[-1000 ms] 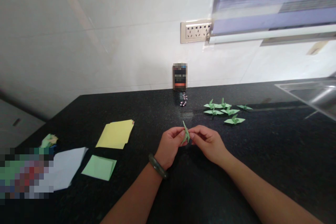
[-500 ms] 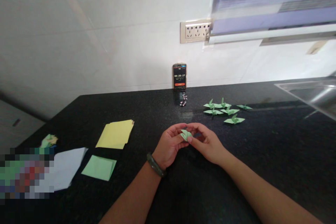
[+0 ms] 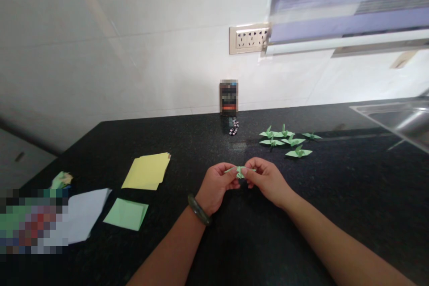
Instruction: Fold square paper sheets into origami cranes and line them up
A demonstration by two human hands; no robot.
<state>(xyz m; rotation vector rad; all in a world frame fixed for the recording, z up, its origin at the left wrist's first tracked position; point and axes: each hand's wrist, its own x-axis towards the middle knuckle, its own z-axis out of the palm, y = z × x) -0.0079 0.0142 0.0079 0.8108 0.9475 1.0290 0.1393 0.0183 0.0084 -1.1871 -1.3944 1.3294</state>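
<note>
Between my hands is a small green origami crane, its wings spread out to both sides. My left hand, with a dark bangle at the wrist, pinches its left side between thumb and fingers. On the other side, my right hand grips it with the thumb close to the middle of the body. The fingertips under the paper are partly hidden. Beyond my right hand, several finished green paper cranes stand grouped on the black counter.
To the left lie yellow paper sheets, green paper, white paper and crumpled paper. A phone leans on the wall, a beaded strap before it. At far right is a metal sink, and a socket is above.
The green crane has turned and opened out, its wings now spread sideways. My hands have drawn slightly apart, their fingertips no longer meeting behind it.
</note>
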